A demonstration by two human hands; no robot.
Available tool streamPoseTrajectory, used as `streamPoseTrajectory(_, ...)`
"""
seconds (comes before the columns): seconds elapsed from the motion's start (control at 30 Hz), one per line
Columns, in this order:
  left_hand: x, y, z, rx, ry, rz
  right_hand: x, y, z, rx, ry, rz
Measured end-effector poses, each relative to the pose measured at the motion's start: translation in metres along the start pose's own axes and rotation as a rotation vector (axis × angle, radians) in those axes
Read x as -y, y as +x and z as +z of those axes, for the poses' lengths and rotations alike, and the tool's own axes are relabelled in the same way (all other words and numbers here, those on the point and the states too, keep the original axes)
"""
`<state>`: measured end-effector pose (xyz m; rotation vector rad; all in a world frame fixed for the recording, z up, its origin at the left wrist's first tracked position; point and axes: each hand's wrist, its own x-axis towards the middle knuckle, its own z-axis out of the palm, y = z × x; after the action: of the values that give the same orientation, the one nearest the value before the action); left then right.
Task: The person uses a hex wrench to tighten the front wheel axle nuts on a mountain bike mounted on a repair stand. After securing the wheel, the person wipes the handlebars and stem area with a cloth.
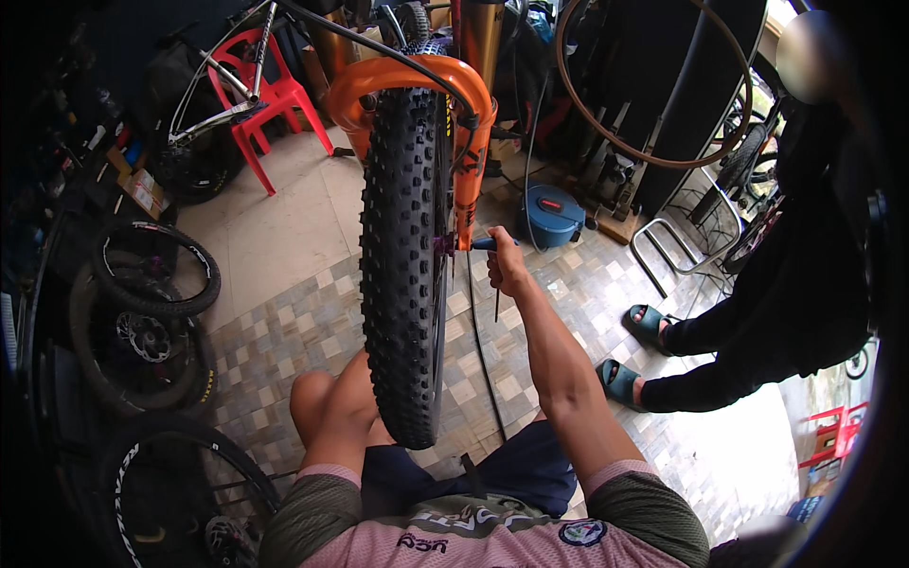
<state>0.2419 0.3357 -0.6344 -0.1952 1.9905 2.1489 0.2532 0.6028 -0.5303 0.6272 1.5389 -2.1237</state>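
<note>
A black knobby bicycle tyre (405,275) stands upright in front of me, its wheel set between the legs of an orange suspension fork (469,185). My right hand (507,262) is closed round a tool with a dark blue handle (483,243), probably a hex key. The handle's end meets the lower end of the right fork leg, beside the purple hub (442,244). A thin dark shaft (497,305) sticks out below the fist. My left arm (352,402) reaches behind the tyre, which hides the hand.
Loose wheels (156,270) lie at the left. Behind them stand a red chair (270,95) and a bare bike frame (251,95). Right of the fork sit a blue round case (554,216) and a metal rack (677,241). A person in dark clothes and green sandals (622,383) stands at the right.
</note>
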Motion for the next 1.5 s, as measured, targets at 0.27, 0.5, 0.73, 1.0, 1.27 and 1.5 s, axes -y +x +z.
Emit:
streamPoseTrajectory(0.27, -0.002, -0.014, -0.003, 0.06, 0.071, -0.017, 0.008, 0.006, -0.001, -0.131, -0.055, -0.041)
streamPoseTrajectory(0.5, -0.068, -0.071, -0.079, -0.039, 0.691, 0.496, -0.006, 0.015, 0.027, -0.251, -0.079, -0.351)
streamPoseTrajectory(0.73, -0.293, -0.253, 0.044, -0.142, 0.247, 0.48, -0.018, 0.036, -0.004, -0.39, -0.1, -0.449)
streamPoseTrajectory(1.0, -0.31, -0.254, 0.107, -0.236, 0.55, 0.797, -0.016, 0.046, 0.007, -0.586, -0.263, -0.57)
streamPoseTrajectory(1.27, -0.297, -0.245, 0.101, -0.198, 0.453, 0.75, -0.049, 0.069, -0.001, -0.37, -0.301, -0.822)
streamPoseTrajectory(1.5, -0.292, -0.227, 0.088, -0.002, 0.389, 0.792, -0.045, 0.096, -0.028, -0.387, -0.546, -0.637)
